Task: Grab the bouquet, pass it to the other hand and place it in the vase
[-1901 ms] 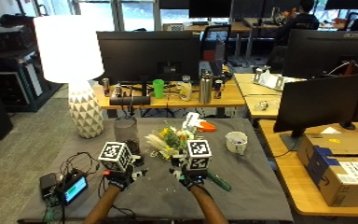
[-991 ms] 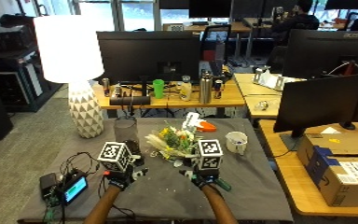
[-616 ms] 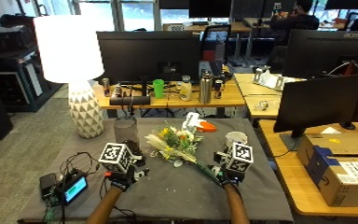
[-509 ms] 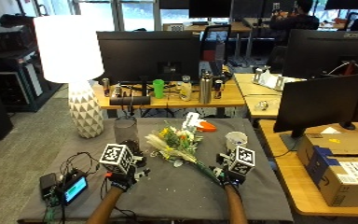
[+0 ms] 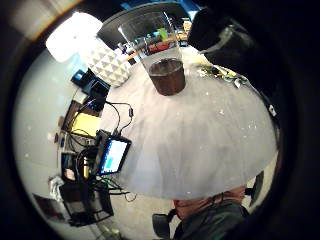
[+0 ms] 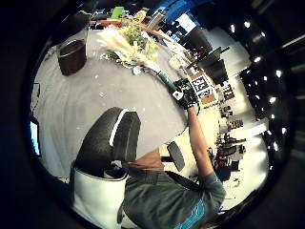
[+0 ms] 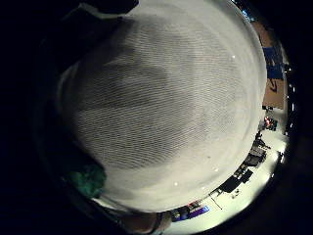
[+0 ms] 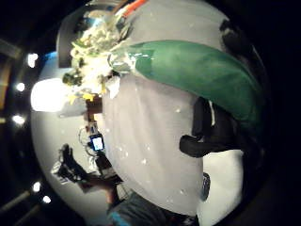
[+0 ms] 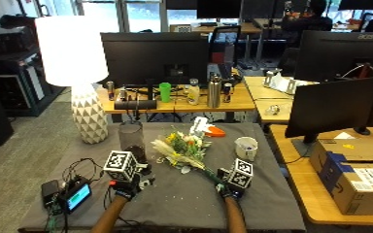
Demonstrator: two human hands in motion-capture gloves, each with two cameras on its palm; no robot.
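Note:
The bouquet (image 9: 182, 147), yellow and white flowers with a green wrapped stem, lies on the grey table cloth (image 9: 174, 204). Its stem points toward my right hand (image 9: 228, 190). That hand is at the stem's end, its fingers curled round the green wrap (image 8: 197, 70). The left thumb side palm view shows the same hand (image 6: 185, 98) at the stem's tip. A clear glass vase (image 9: 131, 138) with a dark bottom stands upright left of the flowers. My left hand (image 9: 125, 187) rests in front of the vase (image 5: 162, 55), its fingers relaxed and holding nothing.
A white mug (image 9: 246, 147) stands right of the bouquet. An orange and white object (image 9: 207, 129) lies behind the flowers. A small screen device (image 9: 76, 196) with cables sits at the near left corner. A white lamp (image 9: 86, 111) stands beyond the left edge.
My right hand has moved from beside the flower heads out to the right, then back a little toward me to the stem's end. The bouquet and my left hand have stayed in place.

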